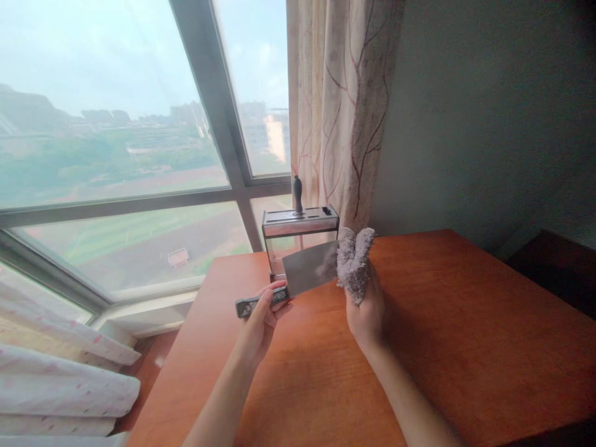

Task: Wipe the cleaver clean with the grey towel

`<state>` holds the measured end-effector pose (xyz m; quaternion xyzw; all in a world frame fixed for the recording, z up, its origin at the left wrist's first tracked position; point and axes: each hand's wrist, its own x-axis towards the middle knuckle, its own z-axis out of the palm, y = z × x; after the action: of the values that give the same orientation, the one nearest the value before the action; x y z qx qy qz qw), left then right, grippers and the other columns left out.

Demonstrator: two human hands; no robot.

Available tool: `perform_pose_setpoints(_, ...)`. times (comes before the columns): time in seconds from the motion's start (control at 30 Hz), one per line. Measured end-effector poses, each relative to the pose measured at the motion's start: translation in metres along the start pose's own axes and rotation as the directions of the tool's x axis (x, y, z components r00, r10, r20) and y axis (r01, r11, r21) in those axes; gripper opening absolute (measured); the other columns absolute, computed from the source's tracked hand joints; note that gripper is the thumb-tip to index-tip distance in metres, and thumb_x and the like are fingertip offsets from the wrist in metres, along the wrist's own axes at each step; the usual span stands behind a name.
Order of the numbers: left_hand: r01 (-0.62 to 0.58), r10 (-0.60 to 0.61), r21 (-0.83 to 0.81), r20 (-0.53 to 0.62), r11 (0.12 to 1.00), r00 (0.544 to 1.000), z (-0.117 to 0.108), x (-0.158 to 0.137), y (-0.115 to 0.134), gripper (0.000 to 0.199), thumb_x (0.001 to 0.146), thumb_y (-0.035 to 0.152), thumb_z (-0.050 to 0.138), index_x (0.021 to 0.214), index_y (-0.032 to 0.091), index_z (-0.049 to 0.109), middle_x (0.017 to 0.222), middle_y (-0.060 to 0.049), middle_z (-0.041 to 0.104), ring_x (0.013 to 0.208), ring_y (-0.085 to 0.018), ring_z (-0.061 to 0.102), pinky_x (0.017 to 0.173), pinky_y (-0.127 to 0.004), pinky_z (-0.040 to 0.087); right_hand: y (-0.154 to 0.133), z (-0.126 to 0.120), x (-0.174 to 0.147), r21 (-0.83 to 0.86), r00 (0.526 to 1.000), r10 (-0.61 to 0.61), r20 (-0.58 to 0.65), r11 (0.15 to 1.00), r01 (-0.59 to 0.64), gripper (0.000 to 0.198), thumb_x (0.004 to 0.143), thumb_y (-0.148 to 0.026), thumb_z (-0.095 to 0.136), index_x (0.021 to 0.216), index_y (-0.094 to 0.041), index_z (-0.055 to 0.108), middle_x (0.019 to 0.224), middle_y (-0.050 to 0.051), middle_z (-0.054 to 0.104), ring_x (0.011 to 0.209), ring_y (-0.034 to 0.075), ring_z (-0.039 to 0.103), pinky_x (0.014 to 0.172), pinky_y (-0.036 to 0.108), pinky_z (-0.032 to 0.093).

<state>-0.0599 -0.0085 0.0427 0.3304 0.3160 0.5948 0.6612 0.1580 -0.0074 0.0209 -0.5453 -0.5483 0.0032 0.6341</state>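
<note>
At far left we are seeing folded white bedding (65, 379) lying below the window (116, 143), whose grey frame is crossing the view of blurred buildings and green ground outside. The orange-brown counter (465, 347) is filling the lower middle and right of the view, with its far left corner lying close to the window sill.

We are holding our left hand (263, 320) above the counter's left part, with the fingers curled around the dark handle of a cleaver (310, 268); the thumb is pressing on the handle's upper side, and the handle's butt is sticking out to the left of the hand. The cleaver is being held in the air, well clear of the counter, with its broad grey blade extending up and to the right, flat side facing us.

Just behind the blade, a steel knife block (298, 233) is standing upright on the counter's far edge, and one dark handle (297, 194) is rising out of its top slot. We cannot tell whether the blade is touching the block.

At the blade's right end we are gripping a grey cloth (354, 264) in our right hand (367, 313). The fingers are closed around the bunched cloth, whose two lobes are standing up above the hand and pressing against the blade's tip end.

A patterned curtain (344, 105) is hanging behind the block and cloth. To its right, a plain grey-green wall (488, 124) is filling the background, and a dark piece of furniture (559, 267) is showing beyond the counter's right edge.
</note>
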Motion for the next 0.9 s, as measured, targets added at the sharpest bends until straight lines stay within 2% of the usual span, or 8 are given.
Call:
perform_pose_setpoints(0.1, -0.013, 0.013, 0.01, 0.008, 1.0, 1.0, 0.001, -0.001, 0.0, 0.03, 0.081, 0.035, 0.063, 0.104, 0.018, 0.069, 0.101, -0.009, 0.071, 0.092, -0.023, 0.067, 0.076, -0.031, 0.053, -0.004, -0.001, 0.001, -0.264, 0.977, -0.179, 0.12, 0.942, 0.205, 0.055, 0.084, -0.018, 0.046, 0.138, -0.013, 0.037, 0.142, 0.015, 0.042, 0.133, 0.031, 0.034, 0.107, 0.055, 0.031)
perform_pose_setpoints(0.23, -0.023, 0.021, 0.053, 0.022, 0.998, 1.0, 0.001, -0.002, -0.001, 0.029, 0.082, 0.035, 0.061, 0.103, 0.016, 0.068, 0.101, -0.01, 0.071, 0.09, -0.023, 0.067, 0.078, -0.032, 0.053, -0.013, 0.002, -0.005, -0.386, 0.934, -0.233, 0.271, 0.863, 0.327, 0.064, 0.079, -0.011, 0.044, 0.141, -0.011, 0.031, 0.147, 0.015, 0.035, 0.138, 0.031, 0.024, 0.108, 0.055, 0.027)
perform_pose_setpoints(0.33, -0.023, 0.019, 0.086, 0.038, 0.996, 0.999, 0.001, -0.002, -0.004, 0.03, 0.083, 0.034, 0.061, 0.104, 0.014, 0.068, 0.1, -0.011, 0.07, 0.091, -0.022, 0.066, 0.079, -0.032, 0.052, -0.025, 0.007, -0.016, -0.376, 0.897, -0.235, 0.375, 0.846, 0.379, 0.066, 0.076, -0.01, 0.044, 0.141, -0.009, 0.032, 0.148, 0.015, 0.033, 0.139, 0.031, 0.022, 0.11, 0.054, 0.024)
perform_pose_setpoints(0.53, -0.004, 0.005, 0.107, -0.013, 0.994, 1.0, 0.002, -0.005, -0.01, 0.027, 0.079, 0.034, 0.065, 0.101, 0.017, 0.068, 0.094, -0.006, 0.071, 0.082, -0.017, 0.065, 0.073, -0.025, 0.049, -0.053, 0.012, -0.039, -0.169, 0.748, -0.381, 0.543, 0.823, 0.542, 0.068, 0.075, -0.014, 0.045, 0.141, -0.008, 0.032, 0.149, 0.013, 0.031, 0.139, 0.031, 0.021, 0.11, 0.053, 0.024)
perform_pose_setpoints(0.6, 0.001, 0.002, 0.106, -0.027, 0.994, 1.0, 0.001, -0.005, -0.01, 0.026, 0.08, 0.033, 0.065, 0.101, 0.018, 0.067, 0.093, -0.005, 0.071, 0.083, -0.016, 0.065, 0.073, -0.023, 0.048, -0.056, 0.013, -0.041, -0.134, 0.72, -0.402, 0.565, 0.817, 0.561, 0.069, 0.074, -0.016, 0.047, 0.141, -0.008, 0.033, 0.15, 0.013, 0.029, 0.139, 0.032, 0.021, 0.111, 0.053, 0.024)
perform_pose_setpoints(0.7, -0.015, 0.013, 0.091, 0.022, 0.996, 1.0, 0.0, -0.005, -0.008, 0.026, 0.082, 0.032, 0.062, 0.102, 0.017, 0.067, 0.095, -0.006, 0.07, 0.085, -0.017, 0.065, 0.074, -0.025, 0.049, -0.053, 0.013, -0.035, -0.185, 0.755, -0.358, 0.549, 0.829, 0.527, 0.069, 0.075, -0.016, 0.047, 0.142, -0.009, 0.032, 0.15, 0.011, 0.029, 0.139, 0.031, 0.02, 0.111, 0.052, 0.023)
perform_pose_setpoints(0.83, -0.024, 0.017, 0.086, 0.081, 0.996, 0.997, -0.003, -0.003, -0.005, 0.026, 0.086, 0.033, 0.057, 0.103, 0.015, 0.066, 0.098, -0.009, 0.069, 0.09, -0.021, 0.065, 0.08, -0.032, 0.05, -0.034, 0.011, -0.02, -0.34, 0.863, -0.242, 0.443, 0.846, 0.411, 0.069, 0.075, -0.01, 0.045, 0.142, -0.009, 0.03, 0.149, 0.012, 0.031, 0.139, 0.028, 0.022, 0.112, 0.05, 0.024)
perform_pose_setpoints(0.9, -0.015, 0.007, 0.099, 0.081, 0.995, 0.997, -0.004, -0.002, -0.005, 0.026, 0.086, 0.033, 0.056, 0.103, 0.016, 0.066, 0.099, -0.009, 0.068, 0.093, -0.022, 0.064, 0.081, -0.033, 0.05, -0.026, 0.009, -0.015, -0.405, 0.899, -0.189, 0.394, 0.843, 0.355, 0.068, 0.075, -0.008, 0.044, 0.141, -0.008, 0.031, 0.149, 0.013, 0.032, 0.139, 0.028, 0.023, 0.111, 0.05, 0.024)
